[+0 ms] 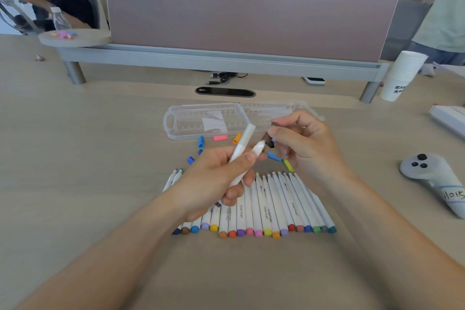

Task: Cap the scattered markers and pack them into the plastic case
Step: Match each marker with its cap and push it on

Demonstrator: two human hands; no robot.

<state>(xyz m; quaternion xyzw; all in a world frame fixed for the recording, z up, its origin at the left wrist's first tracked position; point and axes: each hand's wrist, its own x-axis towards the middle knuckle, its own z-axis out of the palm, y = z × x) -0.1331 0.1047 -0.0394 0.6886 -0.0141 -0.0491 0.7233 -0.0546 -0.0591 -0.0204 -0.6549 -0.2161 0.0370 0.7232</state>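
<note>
one plastic case [186,131], one brown cap [268,140]

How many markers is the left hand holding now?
2. The upper marker slants up toward the plastic case; the lower marker aims its tip at the brown cap in the right hand. The left hand might hide another.

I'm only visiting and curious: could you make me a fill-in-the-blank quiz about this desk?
The left hand grips a ___ marker.
The right hand pinches a dark ___ between thumb and fingers.
The clear plastic case lies with its lid ___.
The loose cap between the blue cap and the orange cap is ___.
Missing words: white; cap; open; pink.
</note>
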